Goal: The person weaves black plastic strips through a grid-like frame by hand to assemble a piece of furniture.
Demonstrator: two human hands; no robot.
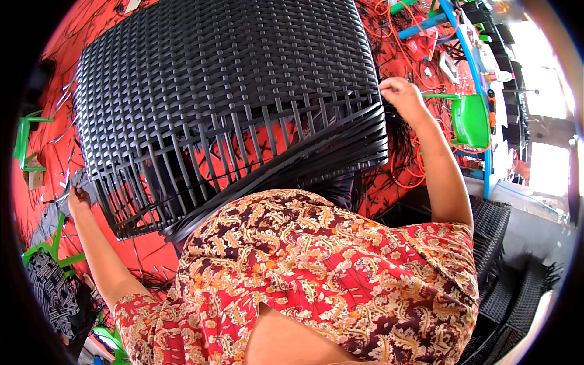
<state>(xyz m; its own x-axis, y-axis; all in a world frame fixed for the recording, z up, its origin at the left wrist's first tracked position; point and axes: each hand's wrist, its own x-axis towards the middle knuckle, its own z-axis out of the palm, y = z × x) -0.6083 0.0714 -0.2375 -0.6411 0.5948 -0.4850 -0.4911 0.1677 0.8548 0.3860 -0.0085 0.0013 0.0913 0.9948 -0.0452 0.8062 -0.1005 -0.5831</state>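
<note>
A large black woven rattan-style furniture piece [231, 67] stands before me, its upper part densely woven. Towards me, bare upright strips [210, 159] show with gaps between them. A bundle of loose black weaving strips [286, 155] runs slantwise across the near side, from the right edge to the lower left. My right hand [403, 100] is at the piece's right edge, thumb and fingers pinched together; what they hold is too small to make out. Beside the left edge, my left hand [78, 201] has its fingers curled closed, and their contents are hidden.
Strip scraps litter the red floor [143, 255]. On the right are a green plastic chair [469, 120], a blue metal frame [477, 67] and orange hoses [420, 173]. Black woven pieces [517, 298] are stacked at the lower right. Another green stool [25, 143] stands far left.
</note>
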